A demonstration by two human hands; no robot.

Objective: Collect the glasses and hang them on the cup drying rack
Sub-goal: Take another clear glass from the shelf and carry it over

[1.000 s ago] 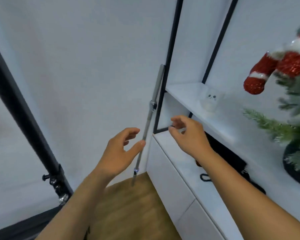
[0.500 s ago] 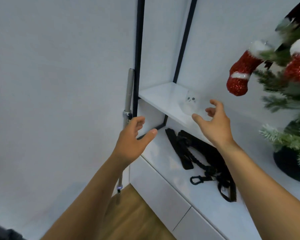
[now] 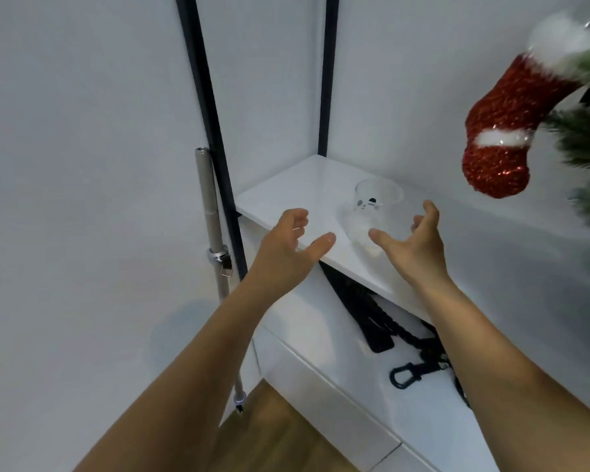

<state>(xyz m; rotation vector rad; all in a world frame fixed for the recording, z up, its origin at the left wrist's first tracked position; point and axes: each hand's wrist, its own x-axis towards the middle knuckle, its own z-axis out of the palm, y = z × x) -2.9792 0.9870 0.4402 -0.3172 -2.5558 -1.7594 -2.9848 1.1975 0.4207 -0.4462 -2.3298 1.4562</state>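
head cam | looks forward-down | close on white shelf [image 3: 286, 195]

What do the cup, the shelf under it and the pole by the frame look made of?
Cup: clear glass or plastic, cannot tell which; the shelf shows through it, panda print on the side.
Shelf: white board, glossy finish; it carries soft reflections.
Pole: metal, brushed silver; bright sheen and a clamp collar.

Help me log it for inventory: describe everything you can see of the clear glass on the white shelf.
The glass is a clear tumbler with a small black-and-white panda face printed on its side. It stands upright, mouth up, on the white shelf. The open right hand reaches around it; whether it touches is unclear.
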